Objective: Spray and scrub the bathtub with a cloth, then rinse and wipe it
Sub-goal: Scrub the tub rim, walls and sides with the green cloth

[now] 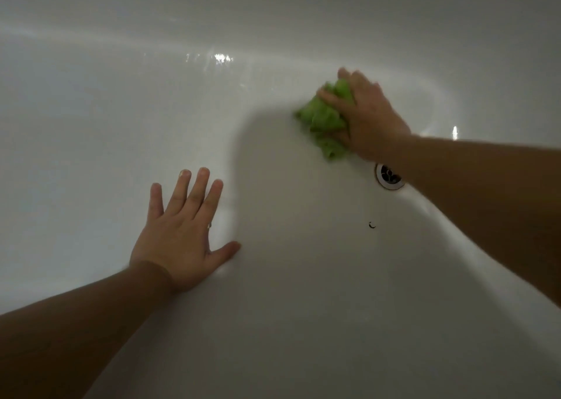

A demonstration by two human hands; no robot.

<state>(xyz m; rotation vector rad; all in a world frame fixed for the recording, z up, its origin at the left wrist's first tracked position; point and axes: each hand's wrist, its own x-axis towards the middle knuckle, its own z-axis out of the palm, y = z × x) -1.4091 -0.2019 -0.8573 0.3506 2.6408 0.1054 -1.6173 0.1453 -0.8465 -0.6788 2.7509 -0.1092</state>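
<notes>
Your right hand (365, 116) presses one bunched green cloth (324, 119) against the tub (288, 277) floor, fingers curled over it, just beside the single drain (389, 176). Your left hand (182, 231) lies flat, fingers spread, on the tub. No writing shows.

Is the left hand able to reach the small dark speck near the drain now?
Probably yes: the left hand lies flat on the tub, and only bare tub floor separates it from the dark speck.
</notes>
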